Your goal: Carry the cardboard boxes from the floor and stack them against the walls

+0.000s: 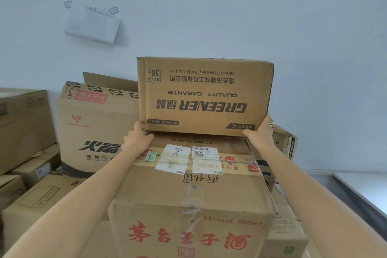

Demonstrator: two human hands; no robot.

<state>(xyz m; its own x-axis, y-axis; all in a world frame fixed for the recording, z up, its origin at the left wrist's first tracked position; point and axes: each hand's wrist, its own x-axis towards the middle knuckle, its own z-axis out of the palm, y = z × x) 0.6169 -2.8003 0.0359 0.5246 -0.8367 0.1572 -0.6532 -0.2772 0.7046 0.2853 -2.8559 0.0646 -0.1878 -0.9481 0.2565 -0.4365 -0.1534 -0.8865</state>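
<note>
Hands at twelve o'clock: your left hand [137,138] and right hand [260,131], each grip curled round a lower corner of the upside-down GREENER box [205,94] atop the taped liquor carton [188,195]. Setting-down step; next, probably slide it toward the wall [314,48].

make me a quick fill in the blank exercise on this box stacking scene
1. The print on the GREENER box reads ____ down.
2. The left hand and the right hand grip that box at its two ____ corners.
3. The labelled box lies directly ____ the GREENER box.
4. The big characters on the labelled box's front are printed in ____.
Missing words: upside; bottom; under; red.
</note>
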